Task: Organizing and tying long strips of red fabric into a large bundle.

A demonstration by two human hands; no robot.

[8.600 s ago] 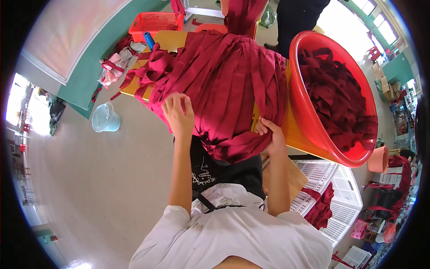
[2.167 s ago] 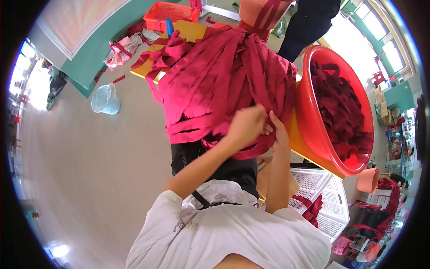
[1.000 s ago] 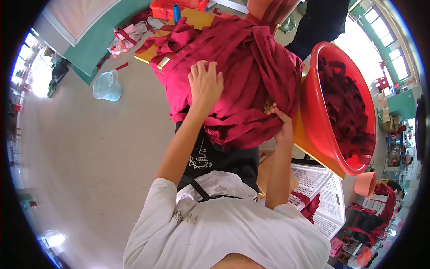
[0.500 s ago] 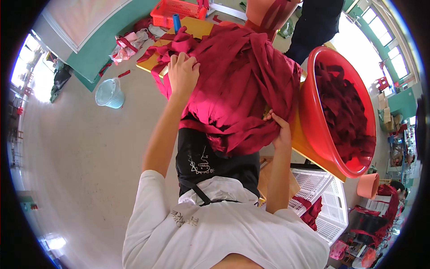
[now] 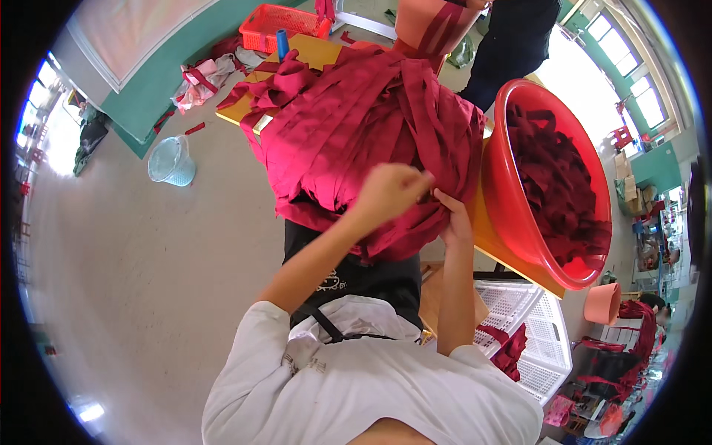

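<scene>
A large heap of dark red fabric strips (image 5: 348,126) covers the yellow table (image 5: 315,50) in front of me and hangs over its near edge. Low on the right side of the heap, my right hand (image 5: 456,217) pinches a red fabric strip between thumb and fingers. My left hand (image 5: 391,191) is above the near part of the heap, close beside the right. It is slightly blurred, with its fingers drawn together toward the right fingertips. Whatever they hold is too small to make out.
To the right leans a big red tub (image 5: 512,185) full of darker strips. White perforated crates (image 5: 545,348) stand below it. A blue cone (image 5: 282,44) is at the table's far left, a red basket (image 5: 263,30) beyond. A pale blue bin (image 5: 172,162) stands on the floor.
My left hand has left the far left part of the heap and swung right and nearer, beside my right hand. The right hand keeps its hold at the heap's right side.
</scene>
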